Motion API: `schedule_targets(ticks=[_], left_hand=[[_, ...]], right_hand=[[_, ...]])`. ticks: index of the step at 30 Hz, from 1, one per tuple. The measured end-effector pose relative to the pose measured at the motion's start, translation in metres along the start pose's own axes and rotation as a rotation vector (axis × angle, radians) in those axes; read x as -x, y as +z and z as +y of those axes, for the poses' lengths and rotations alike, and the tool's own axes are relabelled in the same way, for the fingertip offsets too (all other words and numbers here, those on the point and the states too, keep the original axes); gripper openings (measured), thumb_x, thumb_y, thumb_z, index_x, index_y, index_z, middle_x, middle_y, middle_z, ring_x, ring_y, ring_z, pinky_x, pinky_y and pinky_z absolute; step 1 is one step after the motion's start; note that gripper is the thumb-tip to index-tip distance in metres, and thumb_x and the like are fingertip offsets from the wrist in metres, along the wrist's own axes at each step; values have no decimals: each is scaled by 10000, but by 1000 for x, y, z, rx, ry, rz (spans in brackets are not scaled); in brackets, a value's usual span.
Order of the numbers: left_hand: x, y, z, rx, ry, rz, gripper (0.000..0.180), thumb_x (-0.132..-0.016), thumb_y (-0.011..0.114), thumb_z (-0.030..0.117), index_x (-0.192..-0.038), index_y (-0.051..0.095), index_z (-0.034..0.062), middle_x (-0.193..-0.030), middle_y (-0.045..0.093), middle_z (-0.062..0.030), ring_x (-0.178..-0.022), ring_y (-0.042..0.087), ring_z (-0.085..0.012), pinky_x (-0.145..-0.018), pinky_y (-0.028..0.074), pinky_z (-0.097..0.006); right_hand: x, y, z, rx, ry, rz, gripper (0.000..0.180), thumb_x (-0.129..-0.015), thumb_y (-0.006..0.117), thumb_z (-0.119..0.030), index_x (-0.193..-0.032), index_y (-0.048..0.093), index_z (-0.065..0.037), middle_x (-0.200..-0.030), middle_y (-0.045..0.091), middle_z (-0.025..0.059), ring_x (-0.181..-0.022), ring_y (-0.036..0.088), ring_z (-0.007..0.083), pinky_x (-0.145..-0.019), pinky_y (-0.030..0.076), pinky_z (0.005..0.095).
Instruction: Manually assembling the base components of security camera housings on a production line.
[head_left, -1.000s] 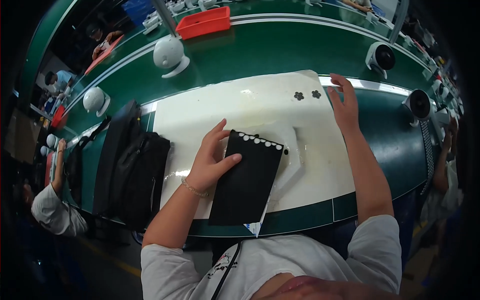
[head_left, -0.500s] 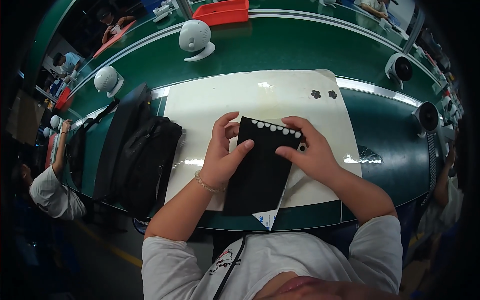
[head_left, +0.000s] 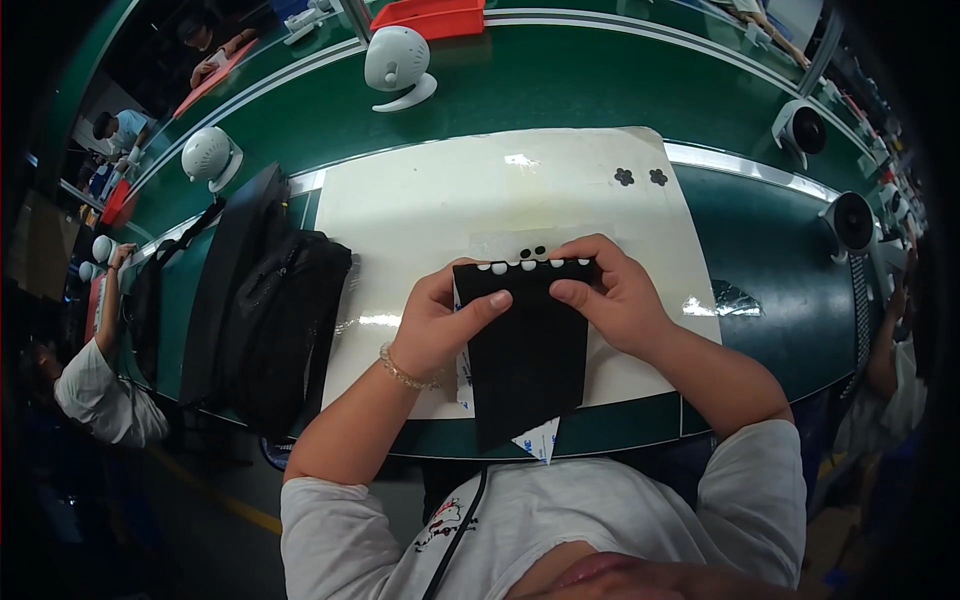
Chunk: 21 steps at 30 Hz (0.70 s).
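Note:
A black sheet (head_left: 530, 350), soft-looking like felt or foam, hangs between my hands above the near part of the white board (head_left: 420, 190). White round dots (head_left: 500, 268) line its far edge, which is bent over. White backing paper with blue print (head_left: 540, 440) pokes out beneath its lower corner. My left hand (head_left: 445, 315) pinches the sheet's left upper side, thumb on top. At the right upper corner my right hand (head_left: 610, 290) grips it the same way. Just beyond the bent edge, a pale translucent strip (head_left: 490, 243) with black dots (head_left: 533, 253) lies on the board.
Two dark flower-shaped pieces (head_left: 640, 177) lie at the board's far right. Black bags (head_left: 285, 330) are piled on the left. White fans (head_left: 397, 65) stand along the green bench (head_left: 560, 85), near a red tray (head_left: 440, 15). Other people (head_left: 105, 390) sit farther off.
The black sheet has turned straighter and its dotted far edge has tipped over, showing the black dots on the strip behind. Both hands have moved slightly nearer to me, keeping their grip.

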<state>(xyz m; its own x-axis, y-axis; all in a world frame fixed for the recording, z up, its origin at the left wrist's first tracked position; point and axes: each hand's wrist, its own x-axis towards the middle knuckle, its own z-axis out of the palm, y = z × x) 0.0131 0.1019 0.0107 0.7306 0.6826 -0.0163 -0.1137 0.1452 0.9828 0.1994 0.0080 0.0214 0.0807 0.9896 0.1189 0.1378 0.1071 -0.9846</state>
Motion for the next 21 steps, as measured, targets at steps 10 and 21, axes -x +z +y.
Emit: schedule_targets(ticks=[10,21], left_hand=[[-2,-4,-9,-117,122,-1,123,-784,635,119,-754,578,14,-780,525,9,-694,475,-63,-635,378,-203],[-9,-32,-17,323,-54,-165,188,-794,626,150,-930,591,24,-873,598,-5,-819,526,-74,-758,419,-242]], right_hand=[[2,-2,1,51,52,-4,270,-806,626,-207,-1019,561,-54,-899,589,41,-784,546,112,-695,438,244],[-161,-9,-5,568,74,-211,334,-886,453,-271,-1161,482,-83,-1193,469,80,-960,500,168,-846,391,284]])
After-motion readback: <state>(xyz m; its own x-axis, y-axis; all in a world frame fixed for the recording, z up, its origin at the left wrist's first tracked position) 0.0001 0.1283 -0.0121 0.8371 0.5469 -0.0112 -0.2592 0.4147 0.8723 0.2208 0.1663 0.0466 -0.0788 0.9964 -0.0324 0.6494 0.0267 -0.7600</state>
